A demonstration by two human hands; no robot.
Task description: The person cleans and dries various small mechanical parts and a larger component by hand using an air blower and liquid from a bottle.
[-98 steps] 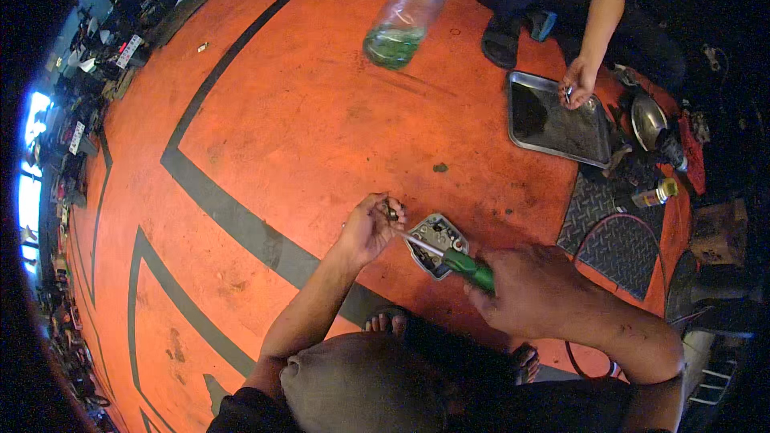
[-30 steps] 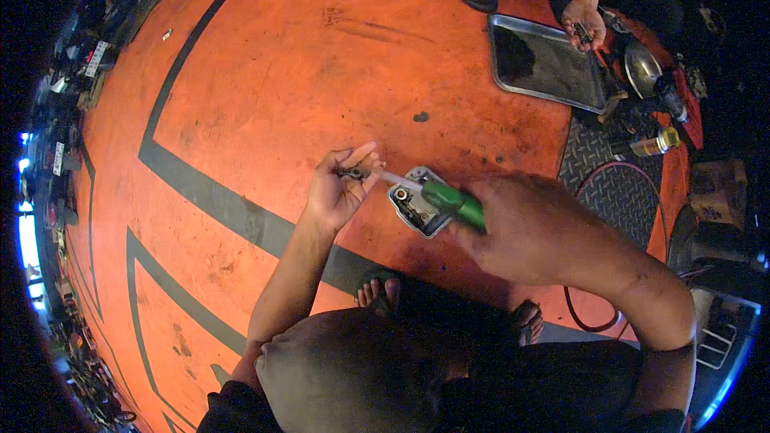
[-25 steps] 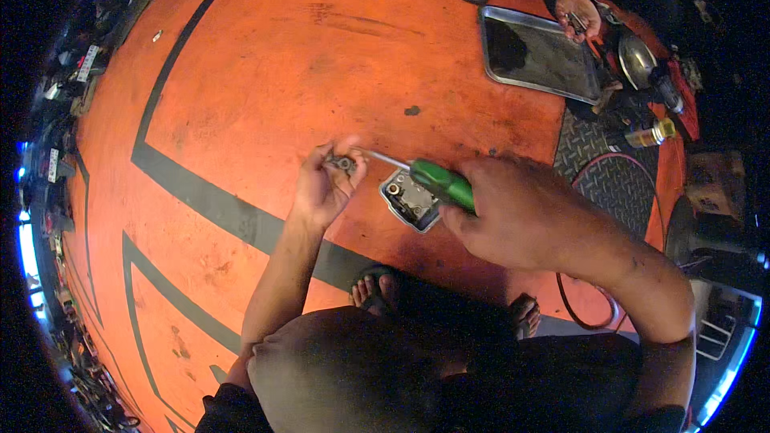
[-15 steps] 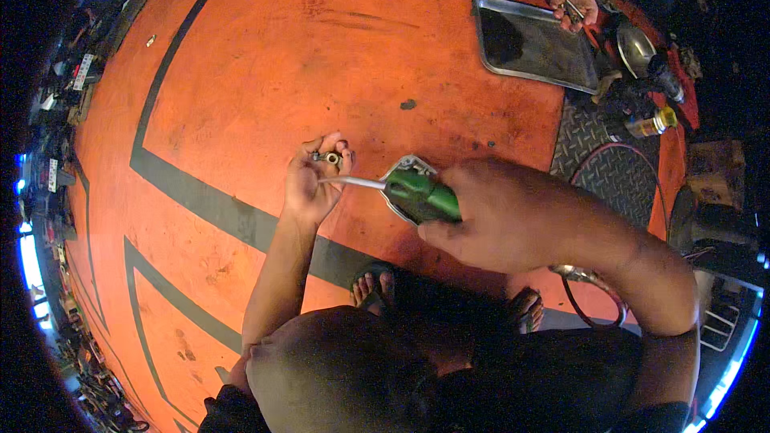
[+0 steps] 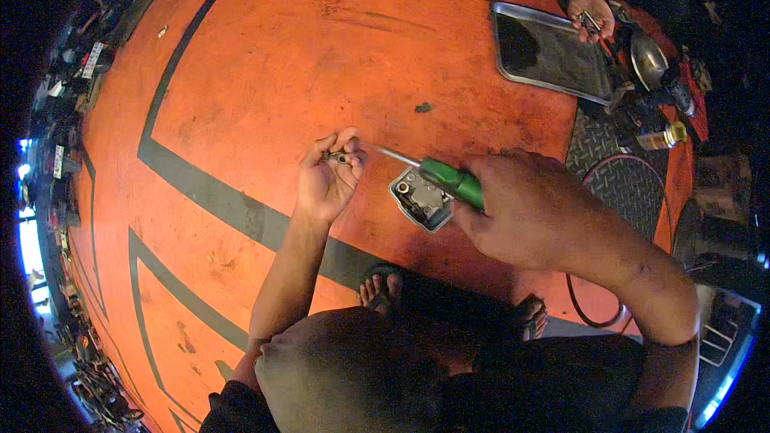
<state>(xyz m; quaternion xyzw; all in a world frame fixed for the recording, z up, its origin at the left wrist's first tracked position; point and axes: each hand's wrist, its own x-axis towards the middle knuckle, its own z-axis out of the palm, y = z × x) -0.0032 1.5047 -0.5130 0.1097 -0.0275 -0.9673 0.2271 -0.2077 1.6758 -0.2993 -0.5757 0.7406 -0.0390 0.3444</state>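
Observation:
My right hand is closed round the green handle of a screwdriver. Its thin metal shaft points left, and the blurred tip ends beside the fingertips of my left hand. That left hand is palm up, fingers curled over small metal fittings whose exact kind is too small to make out. Below the screwdriver handle is a grey cast-metal housing with an open, hollow side showing and a ring-shaped part inside. My right fingers overlap its edge from above; whether they touch it I cannot tell.
Another person's hand holds several small metal pieces over a shallow metal tray at the far right. A metal bowl, a spray can and a hose are on the right. My feet stand on the orange floor.
The screwdriver has swung so its shaft slopes up toward my left fingertips, uncovering more of the housing. My left fingers have curled further over the fittings. The whole view has shifted slightly.

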